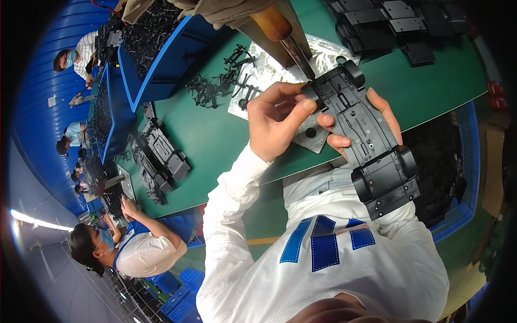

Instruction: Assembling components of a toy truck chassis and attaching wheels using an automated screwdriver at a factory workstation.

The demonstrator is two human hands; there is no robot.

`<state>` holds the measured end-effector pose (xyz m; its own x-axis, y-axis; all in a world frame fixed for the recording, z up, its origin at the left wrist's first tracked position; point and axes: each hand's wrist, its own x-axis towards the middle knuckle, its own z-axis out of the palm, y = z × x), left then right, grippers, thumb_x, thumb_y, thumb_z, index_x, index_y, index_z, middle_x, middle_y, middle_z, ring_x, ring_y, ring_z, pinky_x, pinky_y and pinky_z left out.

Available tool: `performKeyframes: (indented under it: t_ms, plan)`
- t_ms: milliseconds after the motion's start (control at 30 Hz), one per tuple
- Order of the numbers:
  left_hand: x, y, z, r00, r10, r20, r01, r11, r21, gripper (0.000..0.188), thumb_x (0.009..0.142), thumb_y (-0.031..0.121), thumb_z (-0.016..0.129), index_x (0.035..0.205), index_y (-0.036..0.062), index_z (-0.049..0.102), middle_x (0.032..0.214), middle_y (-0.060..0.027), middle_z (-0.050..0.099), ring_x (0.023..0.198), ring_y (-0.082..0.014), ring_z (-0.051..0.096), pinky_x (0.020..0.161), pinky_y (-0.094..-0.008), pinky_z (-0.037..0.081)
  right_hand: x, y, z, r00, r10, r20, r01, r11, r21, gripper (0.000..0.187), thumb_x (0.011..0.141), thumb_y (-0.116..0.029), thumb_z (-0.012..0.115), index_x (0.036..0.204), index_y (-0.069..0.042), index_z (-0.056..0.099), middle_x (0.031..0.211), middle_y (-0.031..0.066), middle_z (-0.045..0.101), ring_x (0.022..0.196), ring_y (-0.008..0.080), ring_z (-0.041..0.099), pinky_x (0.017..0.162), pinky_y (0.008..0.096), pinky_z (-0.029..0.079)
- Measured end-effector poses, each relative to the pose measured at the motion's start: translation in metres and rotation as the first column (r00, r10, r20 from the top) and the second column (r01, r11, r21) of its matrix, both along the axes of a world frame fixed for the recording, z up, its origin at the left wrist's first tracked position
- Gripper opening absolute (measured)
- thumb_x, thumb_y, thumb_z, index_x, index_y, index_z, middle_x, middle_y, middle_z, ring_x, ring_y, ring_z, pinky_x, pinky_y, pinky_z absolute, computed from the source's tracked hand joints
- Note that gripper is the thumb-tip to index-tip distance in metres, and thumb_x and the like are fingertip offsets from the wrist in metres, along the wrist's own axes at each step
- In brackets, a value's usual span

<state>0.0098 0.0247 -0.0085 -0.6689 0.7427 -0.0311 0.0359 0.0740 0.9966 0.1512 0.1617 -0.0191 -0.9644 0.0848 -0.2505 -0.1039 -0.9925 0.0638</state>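
Observation:
My right hand [385, 115] is wrapped round a long black plastic toy car chassis [362, 128], its fingers showing along both edges. The chassis is tilted over the table's near edge and my lap, with curved wheel arches at its corners. At its far left corner, my left hand [273, 123] pinches the wheel arch between thumb and fingers; whether a small part is also in that pinch is hidden. Just above these fingertips points the metal tip of a soldering iron [272, 26] with an amber handle, fixed to an upright post [299, 24].
A shiny metal plate [329, 49] lies under the post. Small black arm-like parts [207, 90] are scattered left of it. Blue bins [156, 86] hold more black parts. Chassis pieces lie at left [161, 151] and far right [406, 24]. A masked co-worker [145, 253] works at left.

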Motion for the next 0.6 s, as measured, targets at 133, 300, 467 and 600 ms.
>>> performKeyframes:
  t_ms: [133,300,467,600]
  plan:
    - [0.0005,0.0004,0.0001,1.0,0.0,0.0,0.0,1.0,0.012,0.029,0.085,0.008,0.077,0.104,-0.0089,0.063,0.089,-0.0081,0.067,0.084,-0.0132,0.064,0.08,-0.0276,0.052,0.0009,0.0001,-0.0007,1.0,-0.002,-0.009,0.002,1.0,0.007,0.059,0.102,-0.043,0.042,0.14,0.001,0.039,0.124,0.0229,0.051,0.102,0.0302,0.049,0.061,0.034,0.049]
    - [-0.0002,0.001,-0.0005,1.0,0.002,-0.003,-0.002,1.0,0.007,0.029,0.085,0.009,0.077,0.103,-0.0088,0.063,0.089,-0.0081,0.067,0.084,-0.013,0.064,0.079,-0.0276,0.052,0.0003,0.0021,-0.0016,1.0,0.017,0.005,-0.017,1.0,0.003,0.058,0.102,-0.043,0.042,0.14,0.0,0.039,0.126,0.0228,0.051,0.102,0.0303,0.049,0.061,0.0339,0.049]
    - [-0.0011,0.0002,0.0003,1.0,0.0,0.01,0.0,1.0,0.006,0.029,0.085,0.009,0.076,0.103,-0.0087,0.063,0.089,-0.0081,0.067,0.084,-0.013,0.064,0.079,-0.0274,0.052,0.0,0.0019,-0.0007,0.999,0.026,0.022,-0.026,1.0,0.001,0.058,0.102,-0.043,0.042,0.14,0.001,0.039,0.126,0.0229,0.051,0.101,0.0305,0.049,0.062,0.0341,0.049]
    - [-0.001,0.0005,0.0012,1.0,-0.004,0.026,0.004,1.0,0.001,0.029,0.085,0.009,0.076,0.103,-0.009,0.063,0.09,-0.0083,0.067,0.085,-0.0127,0.063,0.079,-0.027,0.052,-0.0003,0.0022,-0.002,0.999,0.029,0.025,-0.029,1.0,-0.002,0.058,0.102,-0.043,0.042,0.14,0.001,0.039,0.125,0.0229,0.051,0.101,0.0308,0.049,0.062,0.0342,0.049]
